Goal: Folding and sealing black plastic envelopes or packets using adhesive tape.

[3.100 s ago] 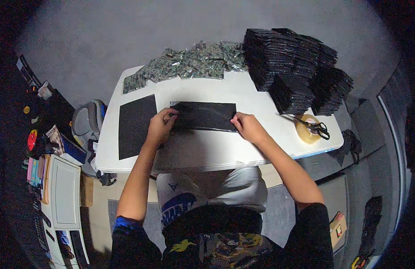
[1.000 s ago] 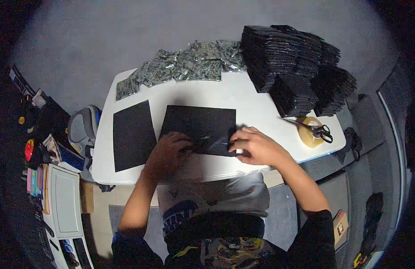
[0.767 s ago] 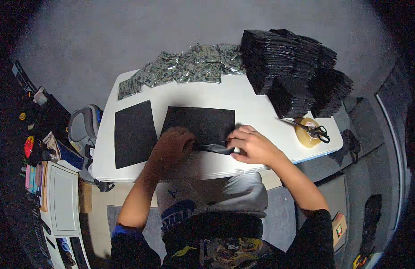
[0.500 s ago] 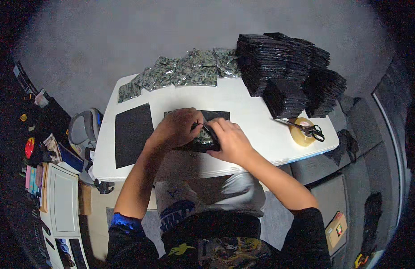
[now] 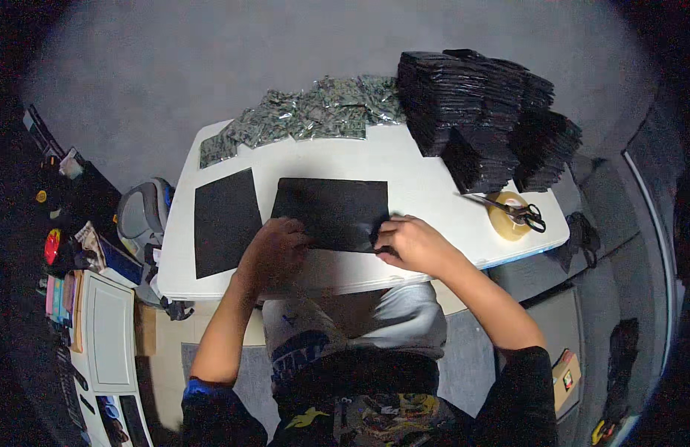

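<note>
A flat black plastic bag (image 5: 334,208) lies on the white table (image 5: 404,160) right in front of me. My right hand (image 5: 413,243) is closed, its fingers and thumb pinching the bag's near right corner. At the near left corner, my left hand (image 5: 281,242) is curled over the bag with its fingertips on the edge; part of its grip is hidden in shadow. To the left of that hand lies a second flat black bag (image 5: 226,223), untouched. No camouflage packet shows on top of the bag between my hands.
Overlapping clear-wrapped camouflage packets (image 5: 322,112) line the table's far edge. Tall stacks of black bags (image 5: 464,104) stand at the far right. Scissors (image 5: 525,214) rest on a roll of tape (image 5: 505,223) near the right edge. A grey chair (image 5: 144,212) is on the left.
My hands have moved apart and toward me, to the bag's near corners. The camouflage packet that showed at the bag's raised opening is now out of sight, and the bag lies flat.
</note>
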